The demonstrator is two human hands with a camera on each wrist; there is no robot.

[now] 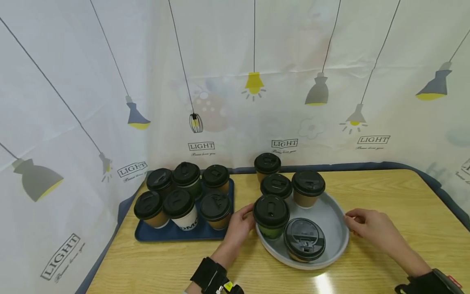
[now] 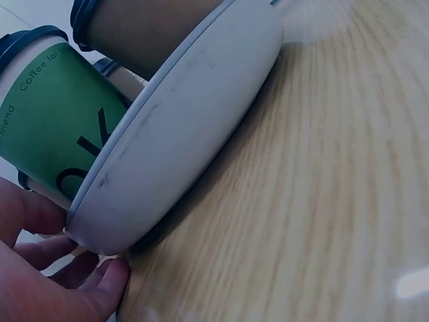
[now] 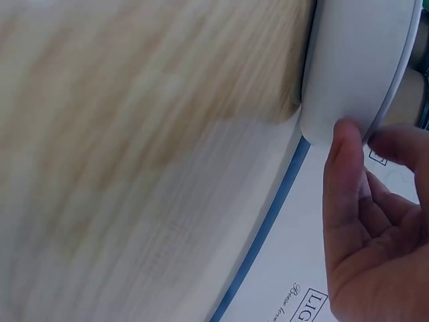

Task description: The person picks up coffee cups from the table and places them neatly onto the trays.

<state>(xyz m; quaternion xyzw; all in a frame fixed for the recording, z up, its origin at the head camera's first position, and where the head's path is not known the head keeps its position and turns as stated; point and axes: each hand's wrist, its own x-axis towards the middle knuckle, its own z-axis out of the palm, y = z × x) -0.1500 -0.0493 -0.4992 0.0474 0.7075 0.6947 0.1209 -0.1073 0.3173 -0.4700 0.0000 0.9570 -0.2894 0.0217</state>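
A round, pale grey tray [image 1: 335,220] with a raised rim rests on the table, bearing several lidded paper coffee cups. At its left edge my left hand [image 1: 238,228] holds the rim, fingers beside the green cup [image 1: 271,216]; the left wrist view shows the thumb low against the tray's wall [image 2: 181,127]. Across from it, my right hand [image 1: 376,226] pinches the right rim between thumb and index finger, seen also in the right wrist view. At the tray's front is a cup with a wide glossy lid [image 1: 304,239]; a brown cup [image 1: 307,190] stands farther back.
A blue rectangular tray [image 1: 176,233] at left carries several black-lidded cups, close to my left hand. Behind the round tray stands another brown cup [image 1: 267,165], near the table's back edge. A lamp-printed cloth [image 1: 227,49] hangs behind the wooden table [image 1: 396,192].
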